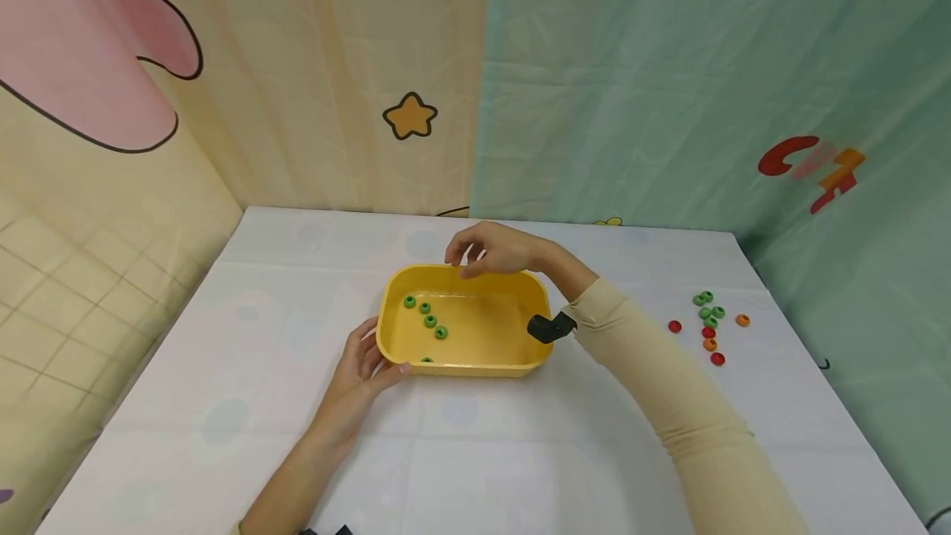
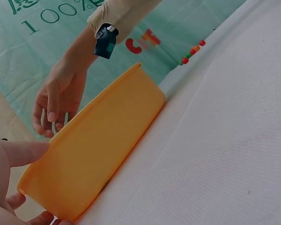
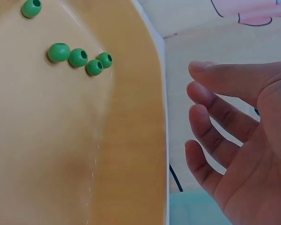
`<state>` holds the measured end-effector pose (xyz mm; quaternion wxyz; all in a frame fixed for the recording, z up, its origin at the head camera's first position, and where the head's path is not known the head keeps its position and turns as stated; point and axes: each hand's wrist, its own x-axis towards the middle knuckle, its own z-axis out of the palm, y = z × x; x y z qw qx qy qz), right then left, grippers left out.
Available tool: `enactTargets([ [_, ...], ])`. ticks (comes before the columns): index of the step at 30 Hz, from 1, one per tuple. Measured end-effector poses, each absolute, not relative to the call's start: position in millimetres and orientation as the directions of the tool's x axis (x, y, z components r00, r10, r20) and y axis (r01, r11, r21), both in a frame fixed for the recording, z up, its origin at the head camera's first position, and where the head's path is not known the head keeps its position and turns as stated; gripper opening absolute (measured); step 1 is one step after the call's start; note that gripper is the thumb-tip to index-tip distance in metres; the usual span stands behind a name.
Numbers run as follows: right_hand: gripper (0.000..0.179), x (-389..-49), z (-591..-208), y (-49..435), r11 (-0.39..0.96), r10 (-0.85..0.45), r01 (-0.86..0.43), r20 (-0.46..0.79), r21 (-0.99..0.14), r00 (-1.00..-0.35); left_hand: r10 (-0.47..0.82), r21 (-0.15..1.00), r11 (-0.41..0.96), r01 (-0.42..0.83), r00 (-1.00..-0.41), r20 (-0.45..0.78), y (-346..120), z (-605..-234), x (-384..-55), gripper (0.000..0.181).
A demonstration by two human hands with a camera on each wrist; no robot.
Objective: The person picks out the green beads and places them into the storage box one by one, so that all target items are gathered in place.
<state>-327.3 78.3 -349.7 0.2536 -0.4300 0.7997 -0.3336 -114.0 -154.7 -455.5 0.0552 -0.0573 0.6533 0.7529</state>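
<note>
A yellow plastic tub [image 1: 483, 357] sits on the white table. My left hand [image 1: 361, 370] holds its near left corner; the left wrist view shows the thumb [image 2: 30, 152] against the side near the rim and fingertips around the corner. Several green beads [image 1: 430, 321] with holes lie in the tub's left part. Above the far rim hovers my right hand [image 1: 501, 248], apart from the tub in the right wrist view. Its fingers [image 3: 215, 136] are loosely bent, with nothing between them and the thumb.
On the table's right side lie loose green beads [image 1: 718, 312], red beads [image 1: 674, 326] and orange beads [image 1: 743, 320]. A black device [image 1: 551, 327] is strapped at the right wrist. Printed curtains [image 1: 631, 106] stand behind and beside the table [image 1: 461, 461].
</note>
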Motion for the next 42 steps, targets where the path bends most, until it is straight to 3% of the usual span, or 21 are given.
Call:
enactTargets([
  [11, 0.024, -328, -354, 100, 0.425, -0.846, -0.506, -0.13, -0.75, -0.518, 0.004, 0.979, -0.136, -0.154, -0.988, -0.155, -154, -454, -114, 0.087],
  [42, 0.027, -316, -359, 195, 0.558, -0.716, -0.363, -0.212, -0.746, -0.665, -0.001, 0.979, -0.133, -0.155, -0.988, -0.156, -153, -453, -112, 0.086],
])
